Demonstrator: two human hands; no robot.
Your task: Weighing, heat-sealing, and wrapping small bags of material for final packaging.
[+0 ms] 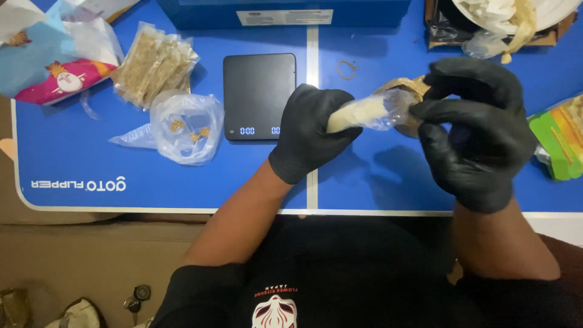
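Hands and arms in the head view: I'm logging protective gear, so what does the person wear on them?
Both the left hand and the right hand wear smooth, slightly glossy black disposable gloves ending at the wrists. The forearms are bare. Black sleeves are pushed up near the elbows.

Blue table (152,182), white-edged. On it: black scale (258,91) at centre top; clear bags (182,127) and snack packets (155,64) upper left; rubber band (347,70) upper centre; green packet (562,143) right edge.

Both forearms rise bare from the lower frame; the left hand (313,130), black-gloved, is closed at centre, and the gloved right hand (477,136) pinches at centre right.
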